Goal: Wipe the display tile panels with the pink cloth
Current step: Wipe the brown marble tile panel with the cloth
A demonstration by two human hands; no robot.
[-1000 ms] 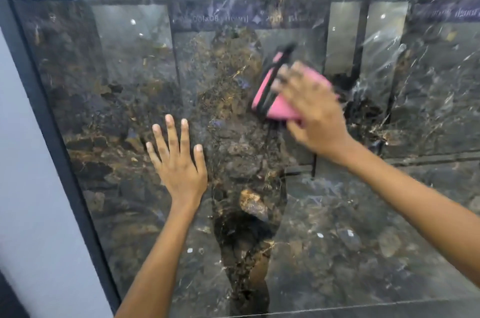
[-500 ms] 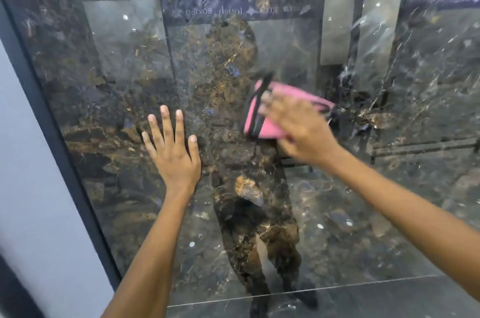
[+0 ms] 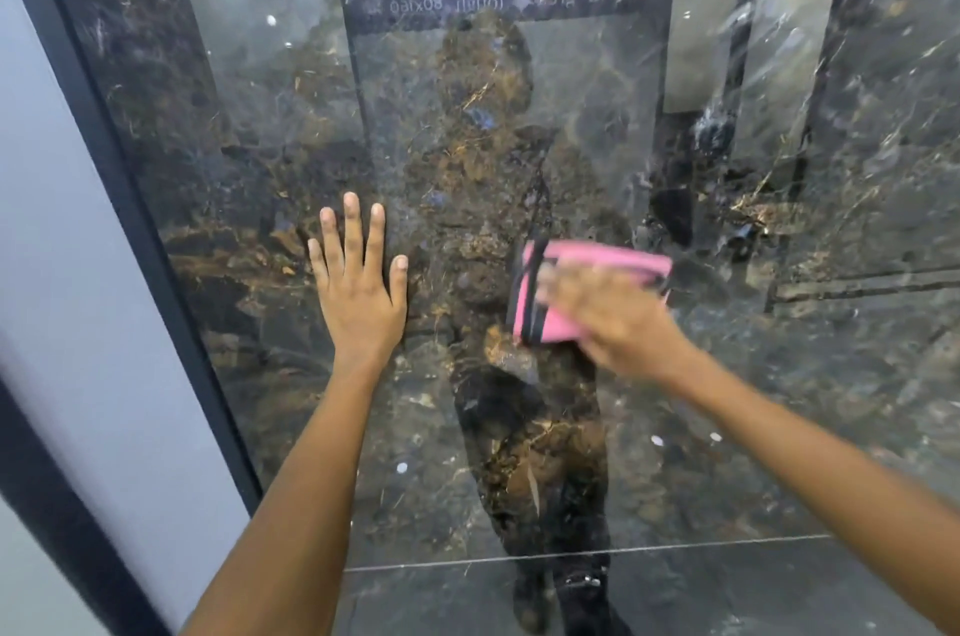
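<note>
Wiping mid-panel: right hand [image 3: 615, 318], blurred, presses pink cloth [image 3: 550, 292] on dark tile panel [image 3: 779, 427], centre frame; grip unclear. Left hand [image 3: 358, 295] flat, fingers spread, bracing. Next: probably sweep onto unwiped areas.

Dim, ceiling-light glare, motion blur, bowed edges

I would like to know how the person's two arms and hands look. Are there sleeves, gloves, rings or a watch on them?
Both forearms are bare as far as the picture shows: no sleeves come into view. The left hand wears no glove, and no ring or watch shows on it. The right hand also has no glove or watch, but it is blurred, so small things like a ring cannot be told.
</note>
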